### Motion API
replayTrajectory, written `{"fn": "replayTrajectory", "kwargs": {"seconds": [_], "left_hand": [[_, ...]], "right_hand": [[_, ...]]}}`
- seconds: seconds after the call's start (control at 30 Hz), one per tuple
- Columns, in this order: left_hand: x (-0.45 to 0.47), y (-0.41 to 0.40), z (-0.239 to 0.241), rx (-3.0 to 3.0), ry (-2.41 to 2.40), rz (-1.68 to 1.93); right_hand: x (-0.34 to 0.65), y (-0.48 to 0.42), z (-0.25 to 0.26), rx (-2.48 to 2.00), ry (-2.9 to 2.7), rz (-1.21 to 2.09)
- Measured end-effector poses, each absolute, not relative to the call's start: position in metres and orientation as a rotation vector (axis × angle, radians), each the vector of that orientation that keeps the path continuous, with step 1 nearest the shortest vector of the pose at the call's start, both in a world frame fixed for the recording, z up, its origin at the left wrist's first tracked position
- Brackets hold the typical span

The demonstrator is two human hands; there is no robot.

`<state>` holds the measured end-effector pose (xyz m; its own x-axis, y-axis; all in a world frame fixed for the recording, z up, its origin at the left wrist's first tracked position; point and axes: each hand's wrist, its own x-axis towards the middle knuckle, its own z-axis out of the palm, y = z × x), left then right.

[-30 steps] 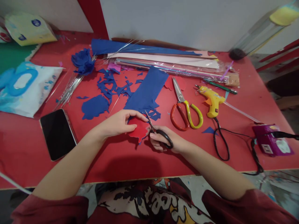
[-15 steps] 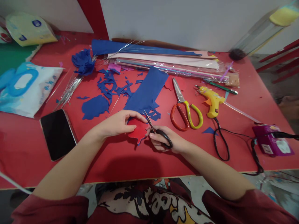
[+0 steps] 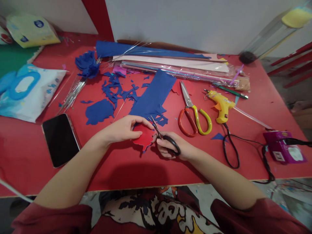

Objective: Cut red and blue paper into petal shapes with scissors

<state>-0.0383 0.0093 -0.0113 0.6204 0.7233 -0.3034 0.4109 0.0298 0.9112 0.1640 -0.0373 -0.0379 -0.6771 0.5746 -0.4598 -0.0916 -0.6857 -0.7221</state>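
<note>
My left hand (image 3: pixel 126 128) pinches a red petal-shaped cutout (image 3: pixel 144 136) between thumb and fingers, with a little blue sheet showing along its lower edge. In my right hand (image 3: pixel 172 146) is a pair of small black-handled scissors (image 3: pixel 173 144), fingers through the loops. Their blades point up and away, slightly parted, beside the red cutout's right edge. Just beyond lies a blue foam-like sheet (image 3: pixel 153 94) with cut scraps at its near end. A loose blue cutout (image 3: pixel 99 111) rests left of it.
Large scissors (image 3: pixel 187 100) with red and yellow handles lie right of the sheet, near a yellow glue gun (image 3: pixel 220 104) and its cord. A phone (image 3: pixel 60 140) and wipes pack (image 3: pixel 29 91) are at left. Behind are a blue flower (image 3: pixel 87 64), wires (image 3: pixel 73 94) and rolled sheets (image 3: pixel 146 48).
Almost nothing differs. Both hands, the red cutout and the small scissors keep nearly the same positions.
</note>
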Motion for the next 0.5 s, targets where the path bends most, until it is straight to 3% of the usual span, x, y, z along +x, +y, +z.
{"fn": "replayTrajectory", "kwargs": {"seconds": [0.5], "left_hand": [[-0.0395,0.0102,-0.0108,1.577,0.985,0.266]], "right_hand": [[0.1619,-0.0380,-0.0376,-1.004,-0.965,2.375]]}}
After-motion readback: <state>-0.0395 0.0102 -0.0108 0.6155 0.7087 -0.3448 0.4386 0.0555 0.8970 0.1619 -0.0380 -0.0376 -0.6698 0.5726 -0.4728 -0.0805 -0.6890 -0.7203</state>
